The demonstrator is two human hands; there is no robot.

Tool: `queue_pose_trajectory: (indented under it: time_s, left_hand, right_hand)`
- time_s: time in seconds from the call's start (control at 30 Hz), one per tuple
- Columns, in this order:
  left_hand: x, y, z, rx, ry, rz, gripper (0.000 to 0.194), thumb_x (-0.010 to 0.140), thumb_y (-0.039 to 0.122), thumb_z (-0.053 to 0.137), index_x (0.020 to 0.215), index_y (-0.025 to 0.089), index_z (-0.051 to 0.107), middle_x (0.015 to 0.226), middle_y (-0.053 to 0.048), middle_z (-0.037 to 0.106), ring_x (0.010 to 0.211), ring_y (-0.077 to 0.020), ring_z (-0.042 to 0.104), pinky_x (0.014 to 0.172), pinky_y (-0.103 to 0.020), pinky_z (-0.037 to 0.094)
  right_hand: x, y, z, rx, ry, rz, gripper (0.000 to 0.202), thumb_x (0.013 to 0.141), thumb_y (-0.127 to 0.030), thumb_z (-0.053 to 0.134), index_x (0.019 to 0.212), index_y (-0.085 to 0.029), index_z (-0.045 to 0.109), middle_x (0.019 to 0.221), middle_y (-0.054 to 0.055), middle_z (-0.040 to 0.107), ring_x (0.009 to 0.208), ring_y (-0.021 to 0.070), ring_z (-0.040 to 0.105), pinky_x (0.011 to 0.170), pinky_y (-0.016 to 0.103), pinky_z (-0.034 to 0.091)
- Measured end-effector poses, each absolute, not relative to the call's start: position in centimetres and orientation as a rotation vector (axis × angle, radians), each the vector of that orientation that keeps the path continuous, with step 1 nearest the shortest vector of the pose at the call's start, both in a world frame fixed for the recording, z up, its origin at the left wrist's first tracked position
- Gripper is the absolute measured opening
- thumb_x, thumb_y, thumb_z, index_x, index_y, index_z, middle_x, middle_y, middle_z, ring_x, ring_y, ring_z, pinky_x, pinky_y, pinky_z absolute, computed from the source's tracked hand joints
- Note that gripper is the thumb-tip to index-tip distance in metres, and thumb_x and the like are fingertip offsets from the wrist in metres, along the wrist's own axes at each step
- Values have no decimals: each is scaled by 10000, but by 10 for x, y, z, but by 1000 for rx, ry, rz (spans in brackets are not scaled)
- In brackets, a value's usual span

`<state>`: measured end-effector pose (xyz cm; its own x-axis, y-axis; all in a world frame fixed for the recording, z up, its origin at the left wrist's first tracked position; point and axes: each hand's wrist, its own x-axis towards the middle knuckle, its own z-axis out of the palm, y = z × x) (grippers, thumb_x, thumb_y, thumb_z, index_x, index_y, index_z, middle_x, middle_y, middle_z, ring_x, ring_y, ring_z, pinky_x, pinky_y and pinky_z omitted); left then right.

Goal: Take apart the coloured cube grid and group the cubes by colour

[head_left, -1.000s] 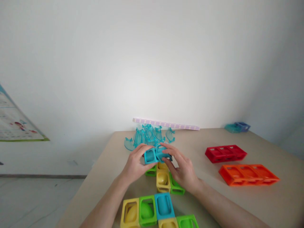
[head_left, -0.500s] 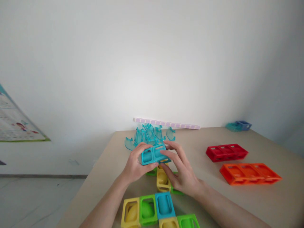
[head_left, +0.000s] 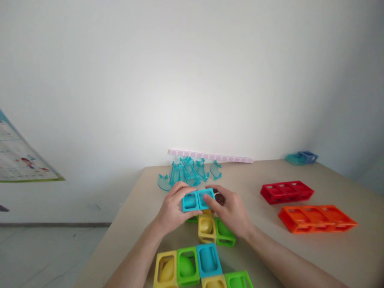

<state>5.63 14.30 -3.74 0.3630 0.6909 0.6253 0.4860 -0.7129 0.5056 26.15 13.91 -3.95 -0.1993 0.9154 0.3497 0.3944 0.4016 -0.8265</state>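
Between my two hands is a pair of joined blue hollow toy blocks, held just above the table. My left hand is closed on the left block, fingers over the top edge and thumb below. On the other side my right hand grips the right block, its thumb on the front face; a small dark brown round thing shows by its fingers. Right below sit a yellow block and a green block, partly covered by my hands. Nearer me lies a row of yellow, green and blue blocks.
Clear blue curved plastic pieces are heaped at the back, before a pale purple strip along the wall. To the right lie a red block row and an orange one. A dark blue block stands in the far corner.
The blue block pair has turned to lie more level and moved slightly right and down. My right hand has shifted its grip, uncovering the green block and the brown round thing.
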Motion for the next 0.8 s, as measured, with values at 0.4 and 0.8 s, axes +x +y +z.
queue_pose_trajectory:
  time_s: [0.4,0.8]
  left_hand:
    - [57,141,-35,2373,1052,1294,457,710,365,777,1105,211,607,1041,-86,566,1005,-242,564,897,-374,471]
    - [59,140,-45,2146,1217,1170,498,677,326,785,1093,224,530,1036,-50,632,924,-217,625,821,-330,492]
  right_hand:
    - [269,141,-46,-830,-1944,598,492,821,-224,630,1289,-182,486,1006,77,648,676,150,557,615,281,487]
    - [267,138,-35,-986,-2031,432,509,819,-329,638,1280,-168,495,1077,97,626,856,212,583,757,348,491]
